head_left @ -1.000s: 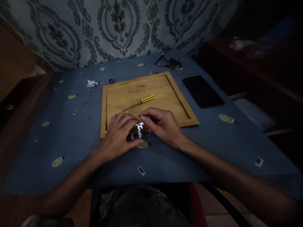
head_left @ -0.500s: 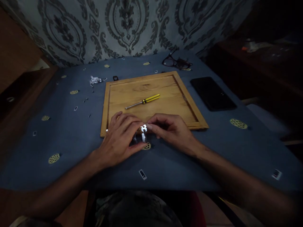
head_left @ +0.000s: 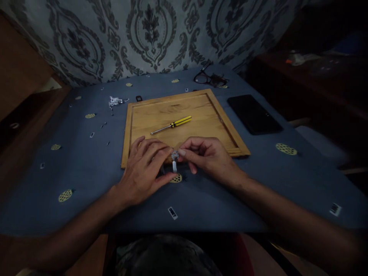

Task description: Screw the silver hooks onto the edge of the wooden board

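My left hand (head_left: 145, 168) curves around a small shiny metal hinge (head_left: 174, 165), holding it between thumb and fingers at the front edge of a framed wooden panel (head_left: 161, 109). Much of the hinge is hidden behind those fingers. From the other side, my right hand (head_left: 205, 155) pinches at the hinge's upper end with thumb and forefinger. Whether a smaller piece sits in that pinch is too small to tell. On the panel lies a yellow and black screwdriver (head_left: 171, 125), its tip pointing left.
Silver metal hardware (head_left: 115, 101) lies left of the panel, with several small screws (head_left: 103, 125) near it. A small dark clip (head_left: 139, 98) sits at the panel's back edge. Eyeglasses (head_left: 210, 78) rest at the back and a black phone (head_left: 254, 114) lies right, all on a blue patterned cloth (head_left: 94, 172).
The hinge has turned slightly in my fingers and shines less. My right hand's lower fingers have shifted a little. The whole view has moved slightly.
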Demonstrator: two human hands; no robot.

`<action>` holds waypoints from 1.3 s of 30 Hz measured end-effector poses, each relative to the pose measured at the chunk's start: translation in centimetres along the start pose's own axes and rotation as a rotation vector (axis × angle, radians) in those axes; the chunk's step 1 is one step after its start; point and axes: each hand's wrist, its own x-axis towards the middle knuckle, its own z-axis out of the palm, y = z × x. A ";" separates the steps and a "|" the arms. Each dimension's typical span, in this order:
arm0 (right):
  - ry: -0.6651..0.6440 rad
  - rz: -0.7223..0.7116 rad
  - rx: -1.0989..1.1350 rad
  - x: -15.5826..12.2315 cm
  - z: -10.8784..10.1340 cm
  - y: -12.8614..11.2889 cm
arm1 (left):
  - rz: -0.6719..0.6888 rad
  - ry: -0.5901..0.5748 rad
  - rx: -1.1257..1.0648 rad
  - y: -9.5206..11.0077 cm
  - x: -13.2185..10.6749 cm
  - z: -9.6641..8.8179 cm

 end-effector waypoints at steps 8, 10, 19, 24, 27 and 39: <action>0.028 -0.179 -0.285 0.1 -0.2 0.3 | 0.040 -0.033 0.014 0.0 0.9 -1.3; 0.146 -0.261 -0.459 0.0 -0.3 0.2 | 0.003 -0.048 -0.019 -0.4 1.1 -1.6; 0.151 -0.501 -0.622 -0.4 -0.3 0.1 | -0.089 -0.153 -0.188 -1.3 1.1 -1.0; 0.184 -0.594 -0.667 -0.8 -0.8 0.9 | -0.065 -0.182 -0.138 -1.1 0.7 -0.7; 0.178 -0.642 -0.718 -0.9 -1.1 1.0 | -0.049 -0.176 -0.113 -1.0 0.5 -0.6; 0.144 -0.767 -0.816 -0.7 -1.2 1.9 | -0.014 -0.183 -0.074 -0.9 0.4 -0.4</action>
